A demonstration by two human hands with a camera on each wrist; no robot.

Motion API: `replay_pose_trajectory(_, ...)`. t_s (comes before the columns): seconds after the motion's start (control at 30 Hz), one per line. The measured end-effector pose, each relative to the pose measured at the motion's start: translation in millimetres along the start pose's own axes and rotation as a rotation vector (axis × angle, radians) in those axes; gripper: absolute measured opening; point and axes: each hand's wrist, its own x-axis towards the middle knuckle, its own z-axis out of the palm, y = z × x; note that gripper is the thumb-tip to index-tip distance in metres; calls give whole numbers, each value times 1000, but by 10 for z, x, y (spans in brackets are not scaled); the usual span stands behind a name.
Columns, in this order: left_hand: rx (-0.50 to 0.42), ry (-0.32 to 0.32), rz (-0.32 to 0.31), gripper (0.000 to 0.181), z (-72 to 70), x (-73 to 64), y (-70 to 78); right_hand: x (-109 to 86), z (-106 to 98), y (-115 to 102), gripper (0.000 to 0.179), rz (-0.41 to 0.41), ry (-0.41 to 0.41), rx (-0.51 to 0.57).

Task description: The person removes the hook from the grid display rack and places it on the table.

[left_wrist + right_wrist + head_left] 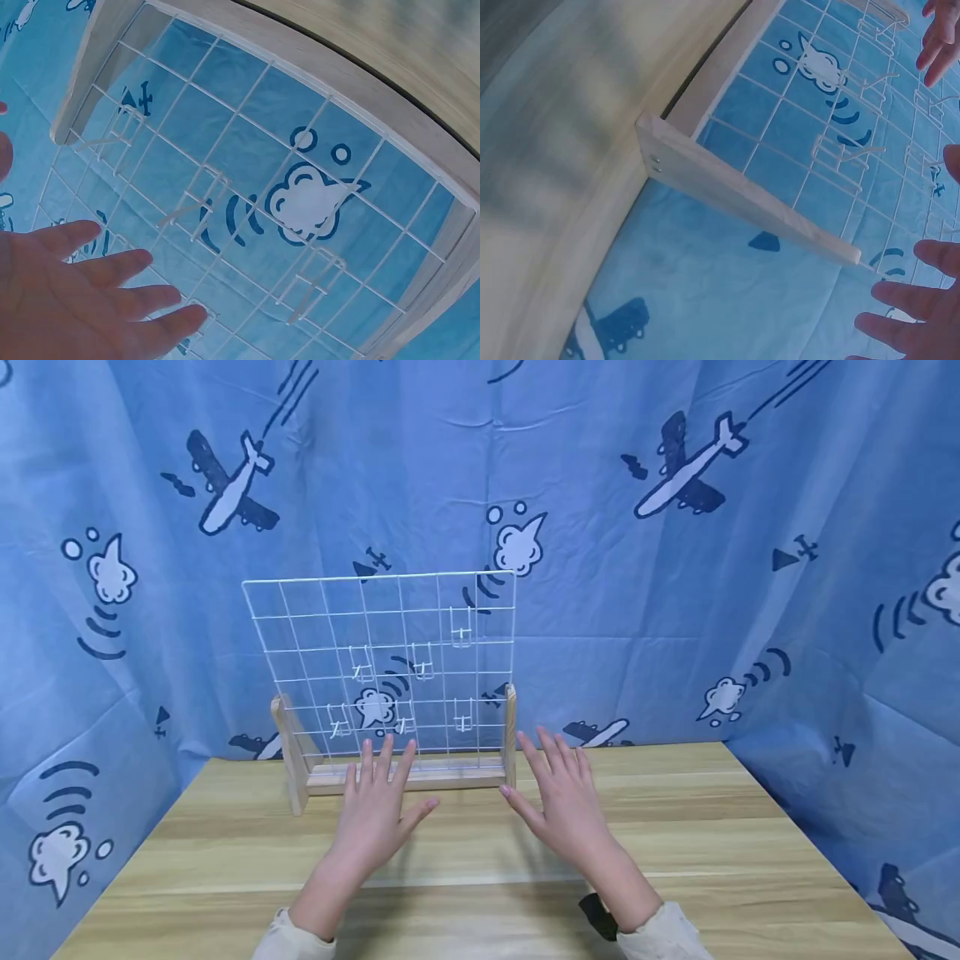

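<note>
A white wire grid rack (384,647) stands upright in a wooden base (408,779) toward the back of the table. Several small white wire hooks hang on it, among them a hook (461,631) at the upper right and a hook (319,281) seen close in the left wrist view. My left hand (375,814) is held in front of the rack, fingers spread and holding nothing. To its right, my right hand (562,802) is also spread, near the rack's right wooden post (742,195), with nothing in it.
The wood-grain table (712,843) carries the rack at its back left. A blue curtain (600,568) with printed planes and clouds surrounds the table at the back and sides. A black band (597,917) shows at the right wrist.
</note>
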Motion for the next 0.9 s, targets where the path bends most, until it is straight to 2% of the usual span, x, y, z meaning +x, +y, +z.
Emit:
replay_pose_trajectory(0.17, -18, 73, 62, 75, -1, 13, -43, 43, 16, -39, 69, -19, 13, 45)
replay_pose_trajectory(0.47, -22, 157, 161, 67, -95, 71, -110, 117, 45, -75, 62, -72, 84, 110)
replay_pose_trajectory(0.77, -65, 206, 194, 60, -236, 105, -226, 218, 57, -131, 61, -112, 118, 149)
replay_pose_trajectory(0.9, -74, 255, 203, 58, -285, 105, -299, 266, 75, -162, 59, -122, 135, 164)
